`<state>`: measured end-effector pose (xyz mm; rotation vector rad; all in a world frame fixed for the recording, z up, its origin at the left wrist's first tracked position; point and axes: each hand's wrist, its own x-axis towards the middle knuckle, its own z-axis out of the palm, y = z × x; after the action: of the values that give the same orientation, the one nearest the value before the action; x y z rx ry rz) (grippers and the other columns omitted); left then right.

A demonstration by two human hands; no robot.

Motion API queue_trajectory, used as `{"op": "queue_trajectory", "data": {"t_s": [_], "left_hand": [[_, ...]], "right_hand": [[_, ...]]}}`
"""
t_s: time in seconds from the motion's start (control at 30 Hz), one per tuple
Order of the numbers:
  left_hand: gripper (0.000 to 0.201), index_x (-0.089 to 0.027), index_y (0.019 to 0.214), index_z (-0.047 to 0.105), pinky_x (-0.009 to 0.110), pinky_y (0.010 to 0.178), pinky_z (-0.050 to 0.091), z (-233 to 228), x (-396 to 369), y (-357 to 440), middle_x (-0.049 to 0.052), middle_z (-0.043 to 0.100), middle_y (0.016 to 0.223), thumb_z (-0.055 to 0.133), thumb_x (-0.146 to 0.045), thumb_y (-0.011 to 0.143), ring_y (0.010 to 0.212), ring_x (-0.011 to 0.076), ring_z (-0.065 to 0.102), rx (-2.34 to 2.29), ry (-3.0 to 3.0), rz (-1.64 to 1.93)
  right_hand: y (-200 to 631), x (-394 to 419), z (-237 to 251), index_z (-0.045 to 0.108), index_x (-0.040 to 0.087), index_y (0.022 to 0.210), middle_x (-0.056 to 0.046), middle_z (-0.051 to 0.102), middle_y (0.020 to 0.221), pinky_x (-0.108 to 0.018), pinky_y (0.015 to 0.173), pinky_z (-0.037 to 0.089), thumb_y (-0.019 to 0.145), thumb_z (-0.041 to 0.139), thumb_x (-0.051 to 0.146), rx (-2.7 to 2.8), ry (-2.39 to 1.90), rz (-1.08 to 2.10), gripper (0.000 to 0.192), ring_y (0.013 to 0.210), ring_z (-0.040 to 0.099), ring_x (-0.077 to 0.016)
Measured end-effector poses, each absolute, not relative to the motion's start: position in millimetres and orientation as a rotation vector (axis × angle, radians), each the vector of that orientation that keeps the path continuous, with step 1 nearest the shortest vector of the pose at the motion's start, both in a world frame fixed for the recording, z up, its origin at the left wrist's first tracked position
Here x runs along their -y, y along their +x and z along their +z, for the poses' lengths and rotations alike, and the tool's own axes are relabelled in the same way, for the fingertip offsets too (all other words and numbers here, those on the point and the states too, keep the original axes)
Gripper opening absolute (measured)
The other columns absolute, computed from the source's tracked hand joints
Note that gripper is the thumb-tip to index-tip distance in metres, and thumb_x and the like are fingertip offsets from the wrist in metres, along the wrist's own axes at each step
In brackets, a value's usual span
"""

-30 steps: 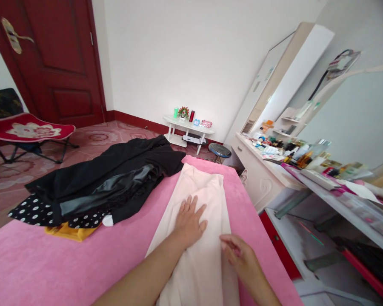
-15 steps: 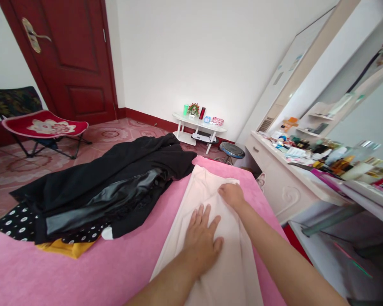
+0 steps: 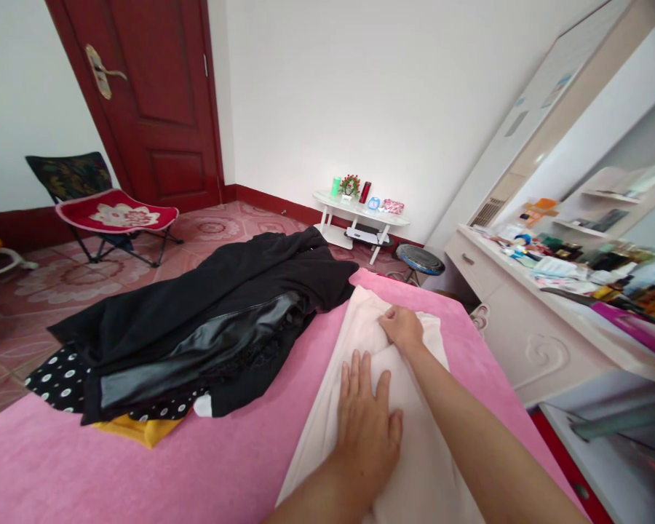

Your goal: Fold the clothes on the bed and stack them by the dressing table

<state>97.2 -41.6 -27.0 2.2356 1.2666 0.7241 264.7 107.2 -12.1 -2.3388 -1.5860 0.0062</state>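
Observation:
A cream-white garment [image 3: 360, 327] lies lengthwise on a pink bed cover [image 3: 142, 473]. My left hand [image 3: 367, 426] rests flat on the middle of the garment, fingers spread. My right hand [image 3: 401, 326] reaches farther along it and pinches the cloth near its far end, where the fabric bunches under the fingers. To the left lies a heap of black clothes [image 3: 207, 320] on top of a black-and-white polka-dot piece [image 3: 60, 378] and a yellow piece [image 3: 142, 431].
A cluttered white dressing table [image 3: 529, 320] with a mirror stands to the right of the bed. A small white side table [image 3: 360, 211] and a round stool [image 3: 420, 260] stand by the far wall. A red folding chair [image 3: 114, 215] sits near the red door [image 3: 158, 94].
My right hand went from the near part of the garment out to its far end and gripped the cloth there. My left hand stayed flat on it. The view swung rightwards.

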Motion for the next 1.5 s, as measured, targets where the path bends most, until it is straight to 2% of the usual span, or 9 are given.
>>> {"op": "queue_trajectory", "data": {"t_s": [0.1,0.2,0.43,0.67,0.8,1.0,1.13,1.23,1.5], "left_hand": [[0.057,-0.02,0.14,0.036,0.054,0.115,0.009,-27,44,98,0.006,0.011,0.155,0.047,-0.037,0.087,0.142,0.0303,-0.001,-1.315,2.202,0.765],[0.057,-0.021,0.14,0.038,0.053,0.115,0.01,-28,45,99,0.006,0.014,0.155,0.049,-0.033,0.085,0.142,0.0303,0.003,-1.318,2.194,0.796],[0.056,-0.02,0.139,0.039,0.053,0.115,0.011,-33,42,101,0.01,0.016,0.154,0.047,-0.037,0.087,0.142,0.0304,0.003,-1.306,2.21,0.788],[0.055,-0.021,0.139,0.04,0.053,0.115,0.011,-32,41,101,0.01,0.018,0.153,0.046,-0.039,0.087,0.141,0.0311,0.007,-1.313,2.235,0.779],[0.056,-0.02,0.138,0.042,0.053,0.115,0.011,-32,40,100,0.01,0.02,0.153,0.047,-0.04,0.086,0.141,0.0314,0.009,-1.311,2.248,0.784],[0.057,-0.021,0.138,0.042,0.053,0.115,0.011,-35,42,100,0.01,0.022,0.153,0.047,-0.041,0.085,0.141,0.0306,0.009,-1.316,2.239,0.804],[0.058,-0.021,0.138,0.043,0.051,0.115,0.01,-34,42,99,0.01,0.021,0.153,0.048,-0.045,0.085,0.141,0.03,0.008,-1.329,2.236,0.792],[0.06,-0.022,0.139,0.041,0.05,0.116,0.009,-31,41,99,0.01,0.02,0.153,0.048,-0.047,0.085,0.141,0.0299,0.008,-1.333,2.251,0.76],[0.061,-0.022,0.139,0.04,0.047,0.115,0.009,-27,42,98,0.01,0.023,0.152,0.047,-0.048,0.085,0.141,0.0287,0.012,-1.343,2.337,0.704]], "right_hand": [[272,-107,-17,0.065,0.021,0.072,-0.004,0.067,0.074,-0.026,0.056,0.035,0.075,0.056,0.034,1.55,-2.378,-0.04,0.016,0.074,0.062,-0.0207],[267,-104,-23,0.063,0.021,0.086,-0.004,0.067,0.083,-0.025,0.059,0.037,0.077,0.054,0.029,1.593,-2.339,-0.108,0.015,0.078,0.062,-0.0188],[257,-102,-24,0.063,0.022,0.102,-0.004,0.06,0.118,-0.027,0.092,0.039,0.084,0.039,0.008,2.102,-1.906,-0.173,0.033,0.112,0.05,-0.0174],[267,-102,-37,0.051,0.023,0.129,-0.001,0.046,0.14,-0.033,0.106,0.032,0.094,0.027,0.019,2.177,-1.878,-0.069,0.042,0.129,0.04,-0.015],[264,-90,-27,0.037,0.025,0.14,-0.003,0.031,0.15,-0.047,0.106,0.03,0.096,0.025,0.029,2.219,-2.023,0.127,0.046,0.137,0.028,-0.022],[294,-54,-21,0.029,0.018,0.144,-0.009,0.029,0.15,-0.048,0.113,0.014,0.096,0.024,0.044,2.103,-2.092,-0.238,0.055,0.14,0.02,-0.0222],[332,-39,-45,0.021,0.015,0.147,-0.007,0.018,0.154,-0.049,0.111,0.02,0.094,0.017,0.05,1.949,-2.387,-0.117,0.063,0.141,0.015,-0.0228],[339,-38,-54,0.016,0.018,0.148,-0.002,0.012,0.155,-0.049,0.112,0.018,0.094,0.013,0.052,1.917,-2.459,-0.093,0.064,0.142,0.011,-0.022],[313,-12,-40,0.01,0.033,0.148,0.0,-0.002,0.156,-0.058,0.109,0.013,0.092,0.013,0.058,1.757,-2.584,0.177,0.061,0.142,0.002,-0.0246]]}}
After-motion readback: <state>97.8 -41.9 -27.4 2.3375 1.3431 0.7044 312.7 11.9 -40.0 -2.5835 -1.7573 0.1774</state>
